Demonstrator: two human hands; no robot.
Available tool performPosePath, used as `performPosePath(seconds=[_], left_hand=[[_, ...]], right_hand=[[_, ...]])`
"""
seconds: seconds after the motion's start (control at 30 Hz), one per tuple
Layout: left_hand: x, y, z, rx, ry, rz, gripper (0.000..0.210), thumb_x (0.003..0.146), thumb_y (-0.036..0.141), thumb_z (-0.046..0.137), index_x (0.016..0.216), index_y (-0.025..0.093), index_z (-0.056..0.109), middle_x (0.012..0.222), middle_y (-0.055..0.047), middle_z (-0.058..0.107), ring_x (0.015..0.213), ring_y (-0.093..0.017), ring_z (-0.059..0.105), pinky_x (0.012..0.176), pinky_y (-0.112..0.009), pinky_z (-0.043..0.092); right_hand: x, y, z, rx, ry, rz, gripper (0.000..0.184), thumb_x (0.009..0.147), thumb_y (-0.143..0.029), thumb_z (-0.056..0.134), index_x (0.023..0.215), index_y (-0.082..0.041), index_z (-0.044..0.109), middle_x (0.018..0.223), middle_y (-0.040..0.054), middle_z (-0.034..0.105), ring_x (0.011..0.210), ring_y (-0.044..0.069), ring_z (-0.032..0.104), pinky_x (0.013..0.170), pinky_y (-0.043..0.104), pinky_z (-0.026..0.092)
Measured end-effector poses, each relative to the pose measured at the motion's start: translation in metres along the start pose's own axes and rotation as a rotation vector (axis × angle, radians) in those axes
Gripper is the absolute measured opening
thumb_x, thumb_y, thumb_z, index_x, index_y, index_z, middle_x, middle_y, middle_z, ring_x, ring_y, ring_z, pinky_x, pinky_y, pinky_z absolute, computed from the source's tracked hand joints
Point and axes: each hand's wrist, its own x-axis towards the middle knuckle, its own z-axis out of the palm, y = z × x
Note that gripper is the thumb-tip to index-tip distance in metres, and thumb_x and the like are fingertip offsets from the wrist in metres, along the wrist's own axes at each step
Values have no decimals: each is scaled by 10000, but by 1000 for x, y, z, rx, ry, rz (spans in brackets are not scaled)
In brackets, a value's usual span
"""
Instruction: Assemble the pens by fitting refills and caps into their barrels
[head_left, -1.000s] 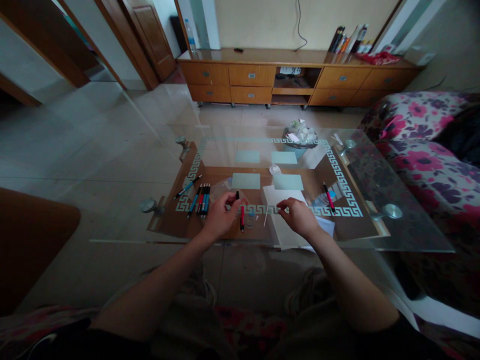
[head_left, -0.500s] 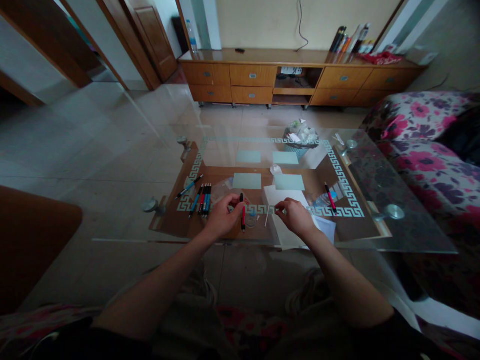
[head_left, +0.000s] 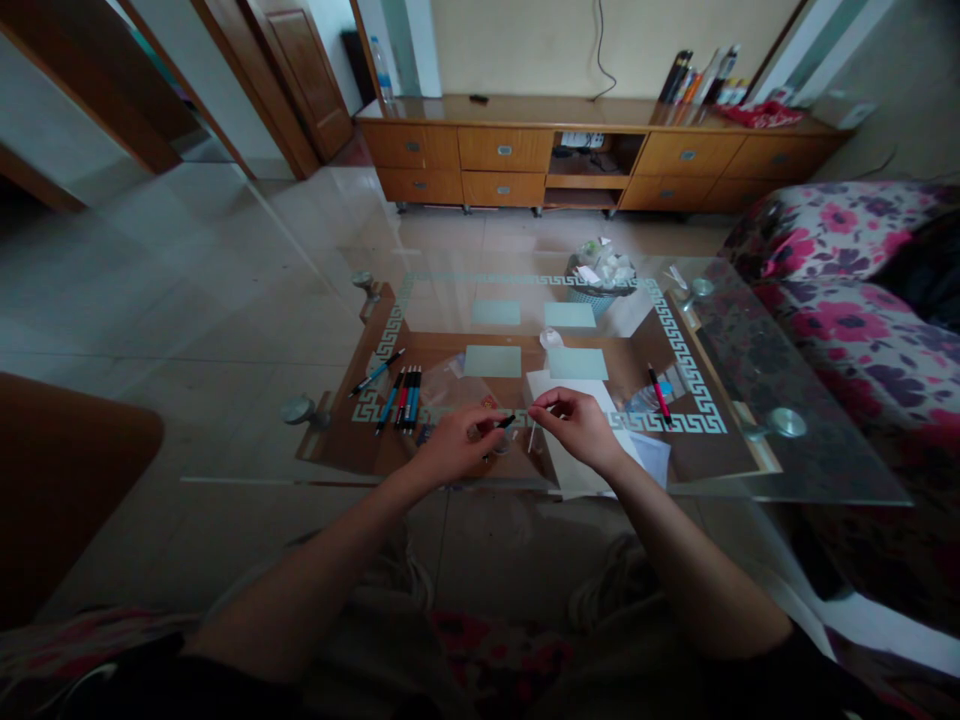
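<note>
Over the near edge of the glass table [head_left: 570, 468], my left hand [head_left: 459, 442] is closed on a pen [head_left: 506, 421]. Its black end sticks out to the right; the fingers cover most of its body. My right hand [head_left: 574, 420] is pinched just right of that end, a small gap apart. Whatever its fingertips hold is too small to make out. A thin white stick [head_left: 532, 436] shows below the right fingertips. Left of my left hand, several blue and red pens [head_left: 405, 398] lie side by side, with a blue pen [head_left: 377, 372] slanted beyond them.
A red and black pen [head_left: 660, 394] lies to the right, near a clear bottle with a blue cap [head_left: 666, 388]. White paper [head_left: 574, 470] shows under my right hand. A filled waste basket [head_left: 600, 285] stands past the table; a flowered sofa [head_left: 847, 320] is at right.
My left hand has turned the pen from upright to nearly level, its black end now pointing right. My right hand has moved left, closer to it.
</note>
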Motion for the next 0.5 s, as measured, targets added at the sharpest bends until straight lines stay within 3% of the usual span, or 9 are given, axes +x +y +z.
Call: performPosePath(seconds=[0.2,0.5], left_hand=[[0,-1,1,16,-39,44,230,891,327,621,1077,230,714,1056,-53,722,977,-207,650,892,-357,490],[0,-3,2,5,-36,35,238,894,333,614,1086,233,713,1061,-57,721,971,-209,652,845,-338,506]], right_hand=[[-3,-5,3,56,-31,-1,238,813,-406,679,872,-176,678,753,22,690,595,115,559,535,223,426],[-5,-4,2,-5,-77,-41,217,835,-400,668,887,-190,690,807,16,708,634,115,582,564,217,433]])
